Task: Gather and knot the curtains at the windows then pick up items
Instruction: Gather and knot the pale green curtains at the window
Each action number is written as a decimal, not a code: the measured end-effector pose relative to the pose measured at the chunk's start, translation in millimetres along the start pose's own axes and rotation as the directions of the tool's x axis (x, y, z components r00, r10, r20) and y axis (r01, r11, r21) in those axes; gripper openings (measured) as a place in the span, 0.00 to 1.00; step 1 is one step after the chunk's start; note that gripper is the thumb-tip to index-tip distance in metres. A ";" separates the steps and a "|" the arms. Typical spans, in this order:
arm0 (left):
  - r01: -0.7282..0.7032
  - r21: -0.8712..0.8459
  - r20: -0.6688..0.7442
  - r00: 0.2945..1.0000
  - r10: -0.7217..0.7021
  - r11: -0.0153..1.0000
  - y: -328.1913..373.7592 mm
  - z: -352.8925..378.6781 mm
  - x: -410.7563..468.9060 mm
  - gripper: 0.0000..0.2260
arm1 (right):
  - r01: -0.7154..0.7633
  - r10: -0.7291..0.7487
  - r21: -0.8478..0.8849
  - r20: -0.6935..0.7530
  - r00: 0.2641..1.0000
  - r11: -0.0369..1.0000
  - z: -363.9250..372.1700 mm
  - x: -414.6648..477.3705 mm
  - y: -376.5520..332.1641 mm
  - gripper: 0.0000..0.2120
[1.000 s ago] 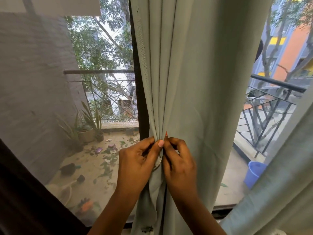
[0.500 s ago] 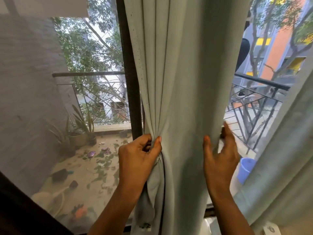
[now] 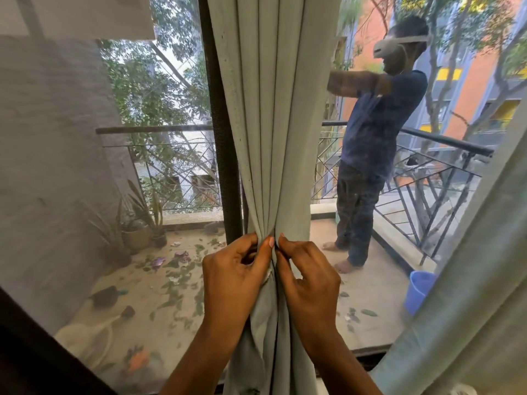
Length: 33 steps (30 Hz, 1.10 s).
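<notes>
While together, two hands (image 3: 233,277) (image 3: 309,283), one curtain (image 3: 271,132).

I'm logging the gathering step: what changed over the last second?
The right hand swept out to the right edge of the curtain, took hold and pulled it back left to the left hand, bunching the curtain narrower. The left hand kept pinching the gathered folds.

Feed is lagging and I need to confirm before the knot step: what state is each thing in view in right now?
middle curtain: gathered into narrow folds, not yet knotted
left hand: pinches the gathered folds
right hand: pinches the same folds, fingertips next to the left's
side curtain: hangs loose, no knot in view
blue bucket: upright on the balcony floor, partly hidden
</notes>
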<state>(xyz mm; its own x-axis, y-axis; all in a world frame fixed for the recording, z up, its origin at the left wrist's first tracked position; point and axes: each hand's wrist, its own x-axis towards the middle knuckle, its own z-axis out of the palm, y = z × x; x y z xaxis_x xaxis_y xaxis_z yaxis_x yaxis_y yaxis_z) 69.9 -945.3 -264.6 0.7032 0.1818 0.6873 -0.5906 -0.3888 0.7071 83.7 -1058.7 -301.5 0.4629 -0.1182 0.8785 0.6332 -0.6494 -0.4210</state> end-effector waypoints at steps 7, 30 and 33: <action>-0.023 0.045 -0.024 0.999 0.024 0.999 -3.2 -1.4 -2.7 0.03 | -0.002 0.003 0.066 -0.006 1.000 0.998 -1.5 -4.5 -2.7 0.12; 0.029 0.073 0.034 0.999 -0.031 0.997 -16.0 -6.8 13.2 0.14 | -0.776 0.568 0.320 0.541 0.620 0.543 7.1 68.9 93.2 0.18; 0.031 0.091 0.008 0.999 -0.031 0.995 -16.5 -6.0 12.5 0.17 | -0.643 0.636 0.124 0.096 0.766 0.756 3.7 52.0 85.8 0.08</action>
<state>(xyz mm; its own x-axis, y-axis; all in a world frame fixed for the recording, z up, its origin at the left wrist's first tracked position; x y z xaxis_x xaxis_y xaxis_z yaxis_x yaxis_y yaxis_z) 86.1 -931.2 -266.7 0.7247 0.1865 0.6634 -0.5303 -0.4637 0.7097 164.4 -1117.8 -292.8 0.8167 -0.4312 0.3834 0.2579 -0.3217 -0.9111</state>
